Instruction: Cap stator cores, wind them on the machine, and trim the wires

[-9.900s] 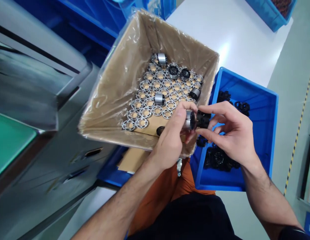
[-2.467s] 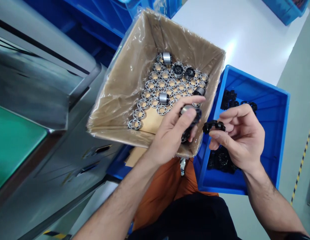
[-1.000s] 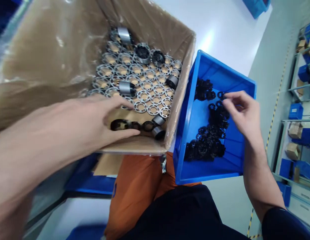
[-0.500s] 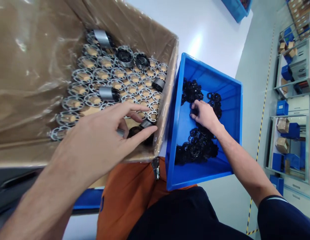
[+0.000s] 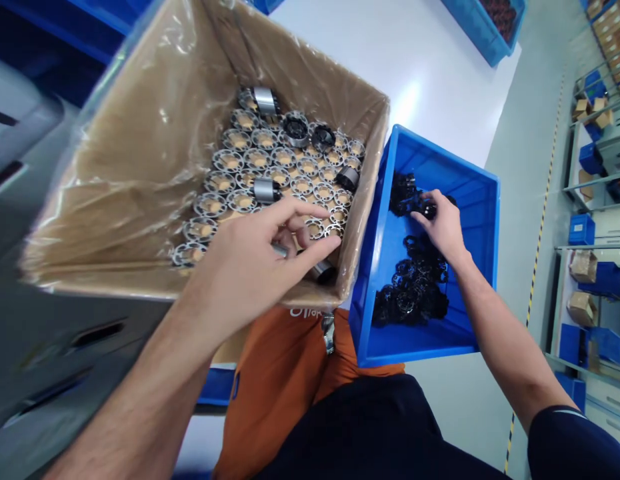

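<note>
Left hand [image 5: 255, 257]: over box [image 5: 140, 167], near right rim, cannot tell grip | Right hand [image 5: 443, 223]: grip pinching black part [image 5: 429, 211], bare bin [image 5: 483, 227] floor alongside | Cylinders [image 5: 263, 189]: at least five

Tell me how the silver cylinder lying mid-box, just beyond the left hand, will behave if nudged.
The silver cylinder may roll, since it lies on its curved side, though the gray rings around it could stop it. Its smooth, shiny shell looks stiff and perhaps slippery.
</note>
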The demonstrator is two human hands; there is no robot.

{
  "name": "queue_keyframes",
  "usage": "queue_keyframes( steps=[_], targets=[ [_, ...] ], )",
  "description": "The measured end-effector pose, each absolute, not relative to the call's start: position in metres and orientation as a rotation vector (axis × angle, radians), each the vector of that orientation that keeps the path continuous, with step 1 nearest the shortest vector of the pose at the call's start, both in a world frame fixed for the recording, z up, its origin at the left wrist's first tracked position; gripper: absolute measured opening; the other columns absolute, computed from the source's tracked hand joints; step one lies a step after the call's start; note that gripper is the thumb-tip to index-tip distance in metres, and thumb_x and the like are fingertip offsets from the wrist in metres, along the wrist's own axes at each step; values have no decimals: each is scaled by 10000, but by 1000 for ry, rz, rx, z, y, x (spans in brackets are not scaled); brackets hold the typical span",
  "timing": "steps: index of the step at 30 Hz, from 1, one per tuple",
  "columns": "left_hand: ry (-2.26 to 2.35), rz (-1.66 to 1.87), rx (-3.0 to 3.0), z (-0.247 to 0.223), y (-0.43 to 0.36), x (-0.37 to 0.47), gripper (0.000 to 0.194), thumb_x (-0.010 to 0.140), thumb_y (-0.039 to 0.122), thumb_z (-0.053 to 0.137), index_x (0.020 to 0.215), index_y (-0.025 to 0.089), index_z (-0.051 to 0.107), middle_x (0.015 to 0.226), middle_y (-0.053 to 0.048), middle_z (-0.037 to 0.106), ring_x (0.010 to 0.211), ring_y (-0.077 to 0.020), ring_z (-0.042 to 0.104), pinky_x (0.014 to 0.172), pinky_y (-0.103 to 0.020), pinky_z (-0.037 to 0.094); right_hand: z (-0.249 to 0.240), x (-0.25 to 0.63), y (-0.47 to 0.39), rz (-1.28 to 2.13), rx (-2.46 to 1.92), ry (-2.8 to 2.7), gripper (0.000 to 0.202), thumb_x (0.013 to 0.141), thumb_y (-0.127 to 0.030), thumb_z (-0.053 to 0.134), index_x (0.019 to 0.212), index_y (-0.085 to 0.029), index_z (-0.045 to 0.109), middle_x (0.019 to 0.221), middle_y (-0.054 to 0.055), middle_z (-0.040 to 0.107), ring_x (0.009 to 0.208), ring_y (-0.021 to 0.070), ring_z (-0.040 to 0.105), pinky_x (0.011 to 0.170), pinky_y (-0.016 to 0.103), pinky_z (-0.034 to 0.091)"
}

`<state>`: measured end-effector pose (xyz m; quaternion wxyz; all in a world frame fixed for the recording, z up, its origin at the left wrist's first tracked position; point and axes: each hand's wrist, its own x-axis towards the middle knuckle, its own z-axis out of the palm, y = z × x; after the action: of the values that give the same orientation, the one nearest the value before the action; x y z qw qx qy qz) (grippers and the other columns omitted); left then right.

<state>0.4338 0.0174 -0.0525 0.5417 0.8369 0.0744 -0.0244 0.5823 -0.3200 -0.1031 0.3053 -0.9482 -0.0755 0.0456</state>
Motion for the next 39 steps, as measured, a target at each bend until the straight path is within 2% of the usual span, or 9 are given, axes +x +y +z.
queue_keyframes(
  steps=[4, 8, 11, 14, 18, 21, 27, 34, 39],
  targets=[
    [330, 44, 1643, -57, 21, 437, 367, 888, 397, 972, 1206, 260, 849, 760, 51, 584, 667, -136, 517, 651, -315, 420, -83, 560, -328, 166, -2228, -35, 479, 884, -500, 875, 1252, -275, 665, 975, 10, 733, 902, 231, 720, 874, 435, 675],
    [456, 31, 1144, -54, 11, 441, 405, 770, 165, 940, 1097, 272, 728, 961, 25, 623, 843, -128, 645, 729, -256, 612, -61, 524, -307, 281, -1958, 25, 604, 864, -706, 901, 1194, -296, 606, 966, -33, 729, 709, 135, 662, 557, 257, 555],
    [401, -82, 1004, -51, -1, 441, 333, 841, 195, 880, 1055, 273, 637, 1005, 9, 674, 821, -129, 692, 673, -246, 639, -41, 500, -276, 375, -1729, -55, 591, 813, -593, 1067, 1094, -285, 648, 949, -54, 749, 641, 88, 643, 454, 179, 471],
    [240, -174, 953, -49, -10, 439, 343, 985, 447, 892, 1145, 279, 640, 849, 49, 646, 504, -86, 491, 446, -245, 512, -26, 489, -244, 470, -1498, -216, 453, 855, -422, 1108, 1036, -272, 720, 908, -63, 767, 571, 71, 643, 399, 152, 453],
    [60, -226, 993, -53, -14, 432, 466, 1140, 726, 686, 1206, 267, 638, 678, 60, 640, 343, -89, 361, 346, -247, 372, -17, 487, -209, 504, -1443, -316, 302, 968, -453, 1035, 1117, -287, 831, 890, -49, 794, 524, 86, 650, 394, 194, 510],
    [66, -146, 1028, -57, -14, 429, 527, 1200, 752, 497, 1226, 257, 677, 624, 21, 648, 350, -122, 389, 328, -242, 222, -18, 486, -194, 398, -1541, -355, 212, 1027, -451, 980, 1165, -312, 897, 1021, -18, 843, 571, 97, 674, 458, 249, 576],
    [190, 13, 1063, -56, -15, 431, 239, 1147, 470, 669, 1279, 293, 576, 888, 32, 611, 569, -110, 484, 499, -222, 494, -29, 480, -187, 0, -1787, -565, 151, 1075, -214, 864, 1181, -305, 923, 1086, 17, 885, 889, 188, 826, 800, 378, 725],
    [144, -100, 1222, -60, -18, 422, 552, 1238, 764, 425, 1322, 281, 677, 872, -11, 617, 588, -128, 526, 497, -245, 453, -35, 477, -182, -97, -1770, -647, 200, 1071, -102, 815, 1129, -279, 886, 1051, -14, 892, 904, 156, 814, 841, 338, 681],
    [75, -105, 1239, -64, -14, 415, 517, 1253, 710, 428, 1487, 335, 696, 1068, -40, 681, 677, -142, 487, 535, -256, 435, -34, 473, -180, -157, -1776, -657, 168, 1105, -124, 796, 1118, -270, 878, 1036, -6, 891, 930, 161, 823, 858, 338, 686]
  ],
)
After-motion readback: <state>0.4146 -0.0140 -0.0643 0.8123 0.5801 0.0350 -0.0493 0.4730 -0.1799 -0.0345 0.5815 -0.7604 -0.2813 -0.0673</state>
